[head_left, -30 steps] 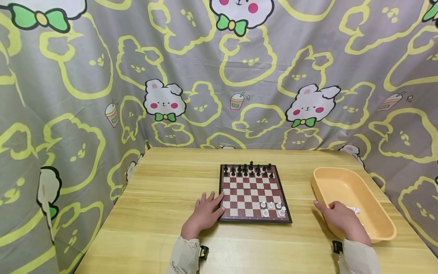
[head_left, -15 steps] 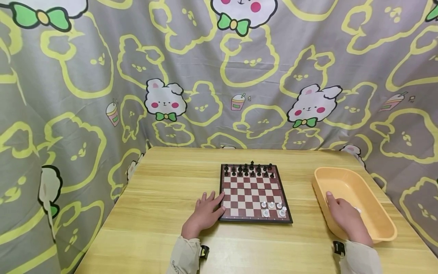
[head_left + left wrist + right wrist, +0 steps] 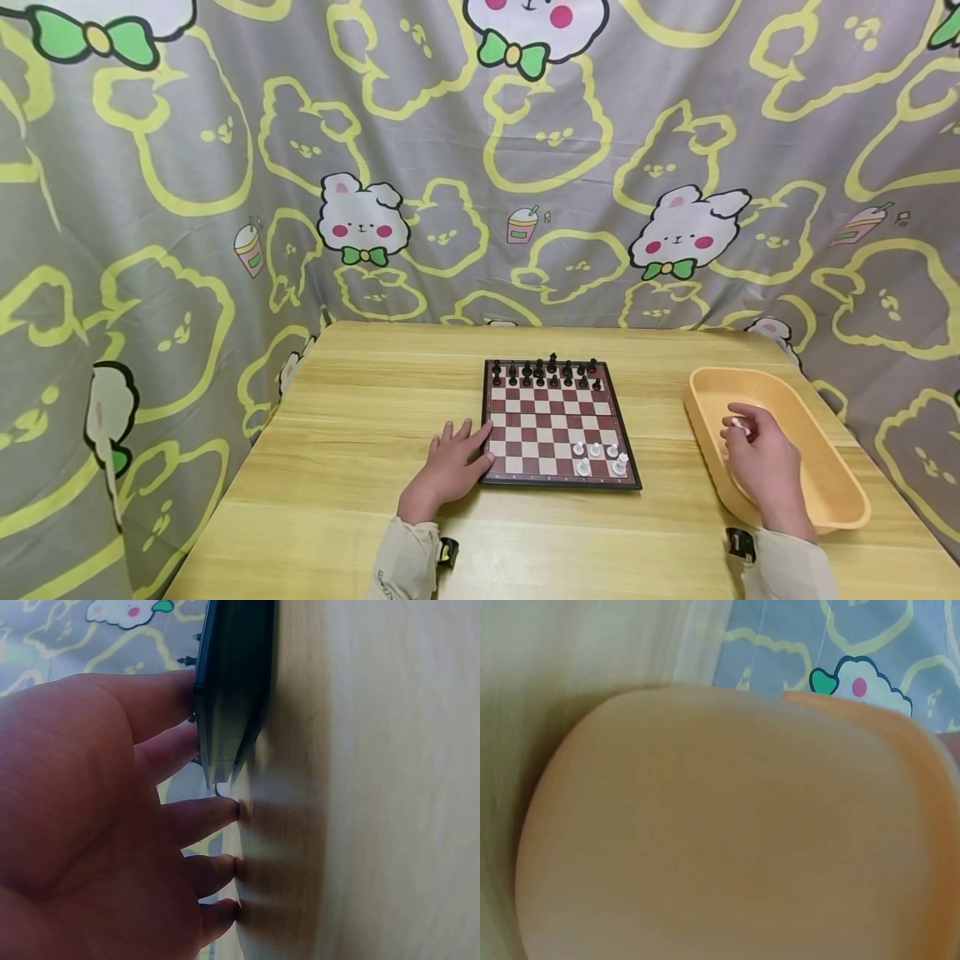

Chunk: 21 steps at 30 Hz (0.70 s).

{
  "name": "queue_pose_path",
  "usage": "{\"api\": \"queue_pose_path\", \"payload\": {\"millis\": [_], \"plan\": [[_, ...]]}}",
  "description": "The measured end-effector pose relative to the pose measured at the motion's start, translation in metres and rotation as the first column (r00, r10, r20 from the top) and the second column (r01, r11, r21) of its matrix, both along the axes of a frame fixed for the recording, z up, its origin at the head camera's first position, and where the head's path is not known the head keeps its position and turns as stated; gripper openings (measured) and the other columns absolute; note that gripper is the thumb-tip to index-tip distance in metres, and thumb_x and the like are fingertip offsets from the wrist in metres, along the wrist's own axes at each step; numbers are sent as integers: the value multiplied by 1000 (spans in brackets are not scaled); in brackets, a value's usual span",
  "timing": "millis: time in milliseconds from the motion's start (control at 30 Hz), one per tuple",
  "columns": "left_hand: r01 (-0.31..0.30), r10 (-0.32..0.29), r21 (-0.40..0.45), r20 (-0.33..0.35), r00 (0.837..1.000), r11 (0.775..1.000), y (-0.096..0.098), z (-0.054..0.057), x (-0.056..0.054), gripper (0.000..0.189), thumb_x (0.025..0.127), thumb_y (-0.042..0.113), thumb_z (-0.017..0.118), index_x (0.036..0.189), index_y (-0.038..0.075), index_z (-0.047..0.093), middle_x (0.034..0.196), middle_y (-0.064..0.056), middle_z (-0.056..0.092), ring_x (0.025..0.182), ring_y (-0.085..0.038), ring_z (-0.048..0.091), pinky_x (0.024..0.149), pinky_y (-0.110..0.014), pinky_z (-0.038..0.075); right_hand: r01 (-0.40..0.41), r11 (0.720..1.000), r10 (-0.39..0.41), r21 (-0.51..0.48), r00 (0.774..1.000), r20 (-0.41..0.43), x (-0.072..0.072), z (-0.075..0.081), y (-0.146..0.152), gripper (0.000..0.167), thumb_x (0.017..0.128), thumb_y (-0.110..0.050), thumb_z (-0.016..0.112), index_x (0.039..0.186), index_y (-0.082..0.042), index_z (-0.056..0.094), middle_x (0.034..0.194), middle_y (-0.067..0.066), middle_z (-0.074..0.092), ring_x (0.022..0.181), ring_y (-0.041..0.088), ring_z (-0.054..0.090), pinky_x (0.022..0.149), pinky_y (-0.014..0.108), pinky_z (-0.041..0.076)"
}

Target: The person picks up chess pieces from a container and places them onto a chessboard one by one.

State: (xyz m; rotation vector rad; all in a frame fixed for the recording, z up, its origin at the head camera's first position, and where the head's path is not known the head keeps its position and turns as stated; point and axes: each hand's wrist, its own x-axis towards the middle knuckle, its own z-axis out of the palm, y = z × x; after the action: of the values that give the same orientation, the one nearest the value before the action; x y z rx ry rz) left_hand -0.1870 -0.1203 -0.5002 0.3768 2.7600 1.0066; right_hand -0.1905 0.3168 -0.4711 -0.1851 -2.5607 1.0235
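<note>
In the head view, my left hand (image 3: 448, 467) rests at the left edge of a chessboard (image 3: 528, 433). The left wrist view shows its thumb and index finger touching the board's rim, the other fingers straight on the table. My right hand (image 3: 765, 462) is over an orange basin (image 3: 825, 442) and pinches a small white chess piece (image 3: 738, 426); its kind cannot be made out. Only the basin's wall (image 3: 727, 825) fills the right wrist view, hiding that hand. Several white pieces, among them a pawn (image 3: 579, 449), stand at the board's near right corner.
Black chess pieces (image 3: 552, 364) stand in two rows along the board's far side. A wooden table (image 3: 352, 392) carries everything, with a patterned curtain (image 3: 442, 167) hanging behind it and at its sides.
My right hand has reached down into the basin, then come up and turned, with a white chess piece now between its fingers. The left hand has stayed at the board.
</note>
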Motion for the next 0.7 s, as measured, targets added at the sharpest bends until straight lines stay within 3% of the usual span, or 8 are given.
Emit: {"api": "queue_pose_path", "payload": {"millis": [67,167,233,367,467,700], "plan": [[-2,2,1,2,1000,1000,0,-1,0,55,108,33,51,159,13,43,163,-30,29,152,-58,9,120,-71,7,-24,1000,23,-15,996,-81,0,0,-7,32,104,-7,56,133,6,58,116,27,71,81,-28,44,65,2,42],[-5,5,5,7,1000,1000,0,-1,0,55,108,33,52,159,13,43,163,-30,29,152,-58,9,121,-70,6,-72,997,65,-33,983,-169,-2,2,-17,36,102,-5,63,136,4,58,119,27,70,89,-30,43,73,-3,40],[-7,6,5,8,1000,1000,0,-1,0,55,108,33,52,159,13,43,163,-30,29,152,-58,9,121,-70,6,-102,992,86,-68,975,-204,-2,2,-24,39,100,-3,67,137,3,58,119,25,70,92,-28,48,77,-3,41],[-10,10,6,10,1000,1000,0,0,1,55,108,33,52,159,13,44,163,-30,29,152,-57,9,121,-70,6,-190,965,137,-182,953,-270,-4,1,-38,49,91,6,75,137,3,57,110,0,74,92,-19,61,79,3,49],[-11,11,5,13,1000,1000,1,0,1,55,108,33,52,159,13,43,163,-30,29,152,-57,8,121,-70,6,-239,945,164,-222,936,-311,-5,0,-45,55,84,10,80,134,2,60,104,-9,75,88,-13,66,77,7,53],[-10,10,5,10,1000,1000,0,0,-1,55,108,33,52,159,13,44,163,-30,29,152,-57,8,121,-70,6,-229,965,173,-125,921,-348,-5,-1,-53,42,83,8,82,122,-1,70,93,10,75,82,-13,63,74,4,50]]}}
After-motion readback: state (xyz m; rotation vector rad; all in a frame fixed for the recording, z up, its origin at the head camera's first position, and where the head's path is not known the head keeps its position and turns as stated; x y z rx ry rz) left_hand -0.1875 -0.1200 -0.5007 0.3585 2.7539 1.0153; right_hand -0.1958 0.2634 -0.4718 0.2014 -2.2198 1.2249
